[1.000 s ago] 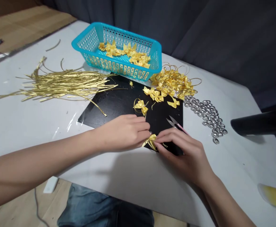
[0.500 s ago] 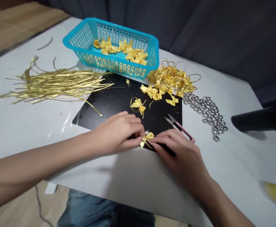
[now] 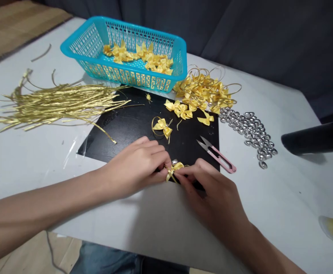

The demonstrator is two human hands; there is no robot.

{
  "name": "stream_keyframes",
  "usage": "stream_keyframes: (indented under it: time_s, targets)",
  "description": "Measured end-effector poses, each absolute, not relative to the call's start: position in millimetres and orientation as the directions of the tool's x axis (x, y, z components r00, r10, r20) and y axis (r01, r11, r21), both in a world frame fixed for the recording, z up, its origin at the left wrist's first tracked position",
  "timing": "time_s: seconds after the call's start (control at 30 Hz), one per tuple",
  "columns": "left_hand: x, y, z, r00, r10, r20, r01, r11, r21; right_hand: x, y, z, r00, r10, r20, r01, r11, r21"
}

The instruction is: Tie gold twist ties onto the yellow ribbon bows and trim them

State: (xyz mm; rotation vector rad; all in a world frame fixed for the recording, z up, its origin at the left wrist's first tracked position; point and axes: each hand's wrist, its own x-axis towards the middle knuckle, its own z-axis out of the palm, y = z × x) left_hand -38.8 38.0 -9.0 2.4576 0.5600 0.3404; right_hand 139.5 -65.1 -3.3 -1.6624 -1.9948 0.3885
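Observation:
A yellow ribbon bow (image 3: 174, 169) is pinched between both hands over the front edge of a black board (image 3: 120, 133). My left hand (image 3: 147, 161) holds its left side with thumb and fingers pressed together. On the right side, my right hand (image 3: 209, 182) pinches the bow or its gold cord near the centre. A silver bead (image 3: 174, 162) shows just behind the bow. Pink-handled snips (image 3: 217, 155) lie right of the bow, behind my right hand. Another bow with a cord loop (image 3: 163, 127) rests on the board beyond my hands.
A blue basket (image 3: 180, 78) holding yellow bows stands at the back. Gold cords (image 3: 66, 101) are piled at left. Looped bows (image 3: 206, 89) and silver beads (image 3: 252, 131) lie at right. A black cylindrical object (image 3: 311, 137) juts in from the right edge.
The view has shifted slightly, moving the basket and cords left in the picture. My right fingers have shifted in close to the bow's centre, and more of the snips shows.

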Motion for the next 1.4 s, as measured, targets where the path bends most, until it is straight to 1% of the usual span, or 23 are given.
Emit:
stream_keyframes:
  time_s: [0.27,0.47,0.6,0.87,1.4]
  targets:
    - [-39.0,37.1,-9.6,0.875,0.471,0.111,0.304,-0.713,0.632,136.5,-65.5,-6.0,-0.086,0.973,0.212,0.824,0.189,-0.535]
    - [-39.6,37.3,-7.7,0.858,0.511,0.051,0.332,-0.628,0.704,136.7,-62.9,-7.1,-0.07,0.976,0.205,0.832,0.17,-0.529]
    - [-40.3,36.9,-7.8,0.841,0.54,0.045,0.344,-0.596,0.726,139.8,-60.9,-5.5,-0.057,0.976,0.208,0.846,0.158,-0.51]
    - [-38.7,36.1,-7.5,0.84,0.54,0.047,0.353,-0.611,0.708,140.7,-61.4,-5.9,-0.096,0.976,0.195,0.827,0.187,-0.53]
    - [-38.1,35.5,-9.8,0.84,0.538,0.069,0.358,-0.645,0.675,141.7,-61.3,-5.9,-0.112,0.978,0.174,0.837,0.187,-0.514]
